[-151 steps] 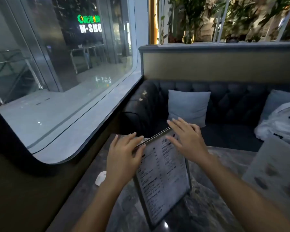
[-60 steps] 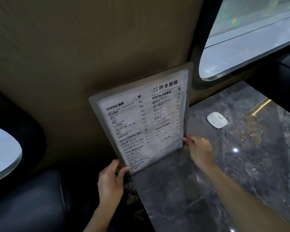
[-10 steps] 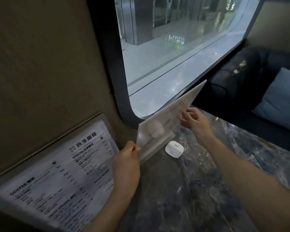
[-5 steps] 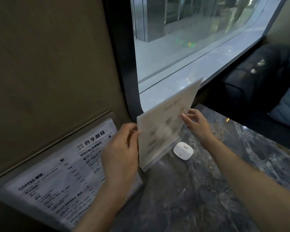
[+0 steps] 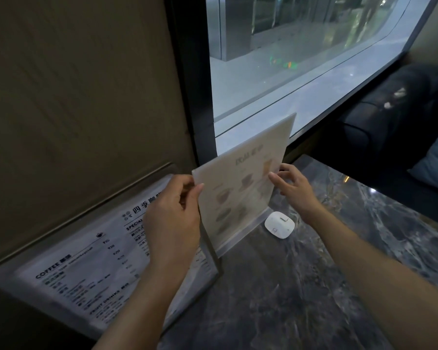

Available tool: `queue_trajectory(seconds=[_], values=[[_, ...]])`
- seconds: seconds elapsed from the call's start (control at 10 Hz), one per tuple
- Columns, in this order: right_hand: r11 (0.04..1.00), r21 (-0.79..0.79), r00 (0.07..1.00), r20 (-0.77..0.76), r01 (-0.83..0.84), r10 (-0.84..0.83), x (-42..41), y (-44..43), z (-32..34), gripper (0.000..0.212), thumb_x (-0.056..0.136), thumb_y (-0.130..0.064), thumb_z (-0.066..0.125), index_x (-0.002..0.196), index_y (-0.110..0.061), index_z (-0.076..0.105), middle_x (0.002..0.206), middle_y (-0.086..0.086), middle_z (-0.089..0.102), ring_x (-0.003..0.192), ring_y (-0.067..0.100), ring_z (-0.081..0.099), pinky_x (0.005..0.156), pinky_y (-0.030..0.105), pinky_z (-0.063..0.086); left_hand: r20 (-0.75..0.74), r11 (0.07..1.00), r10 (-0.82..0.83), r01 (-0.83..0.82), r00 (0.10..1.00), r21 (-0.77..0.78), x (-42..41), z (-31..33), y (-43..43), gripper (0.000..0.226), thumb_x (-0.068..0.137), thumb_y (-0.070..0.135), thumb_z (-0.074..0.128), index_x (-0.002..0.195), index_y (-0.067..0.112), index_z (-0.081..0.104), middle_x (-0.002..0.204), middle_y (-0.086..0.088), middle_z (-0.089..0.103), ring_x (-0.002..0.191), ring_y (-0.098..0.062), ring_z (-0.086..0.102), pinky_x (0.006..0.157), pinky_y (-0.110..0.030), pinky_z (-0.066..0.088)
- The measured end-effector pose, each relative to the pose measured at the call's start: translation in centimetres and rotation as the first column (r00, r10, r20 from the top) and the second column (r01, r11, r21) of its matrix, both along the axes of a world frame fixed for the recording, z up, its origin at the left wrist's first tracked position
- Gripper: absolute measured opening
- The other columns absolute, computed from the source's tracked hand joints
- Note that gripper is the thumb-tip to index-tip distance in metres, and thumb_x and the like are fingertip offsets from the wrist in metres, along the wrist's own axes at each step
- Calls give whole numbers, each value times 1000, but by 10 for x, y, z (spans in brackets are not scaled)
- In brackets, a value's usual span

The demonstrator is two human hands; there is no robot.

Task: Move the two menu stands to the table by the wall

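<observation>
Marble table (image 5: 314, 299) by window (image 5: 288, 84): pinching 2 edges of menu stand (image 5: 240, 198) with left hand (image 5: 172, 223) and right hand (image 5: 293, 190), seating its base flat, dodging the white puck (image 5: 280, 224).

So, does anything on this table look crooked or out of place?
Nothing spilled or broken. The picture menu sits skewed to the wall, but the left hand and right hand hold its edges, likely mid-placement. The text menu leans against the wall beside it.

The left hand (image 5: 172, 218) and right hand (image 5: 292, 190) are bare, forearms apparently uncovered to the elbow.
</observation>
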State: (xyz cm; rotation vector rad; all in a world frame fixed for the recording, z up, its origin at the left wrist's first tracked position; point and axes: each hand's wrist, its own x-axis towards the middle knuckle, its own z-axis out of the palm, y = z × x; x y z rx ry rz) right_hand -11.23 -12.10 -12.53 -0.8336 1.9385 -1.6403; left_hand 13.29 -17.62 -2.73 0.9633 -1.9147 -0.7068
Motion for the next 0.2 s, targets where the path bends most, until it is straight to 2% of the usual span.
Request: queue_trajectory(seconds=[0.1,0.2], values=[[1000,5,1000,-2,-28,28,3,2,2,37,80,-39,63,111,-25,52,96,-7,59,70,-13,59,50,3,43,-4,1000,2,-2,1000,-7,0,1,1,6,87,23,58,90,18,60,76,10,62,69,-15,61,62,-45,55],[998,14,998,32,-57,56,7,2,7,48,78,-40,64,120,-24,48,100,-13,56,77,-11,60,52,3,45,-39,1000,-17,18,999,19,1,2,1,13,87,23,58,99,25,54,81,15,61,76,-11,62,67,-44,57]])
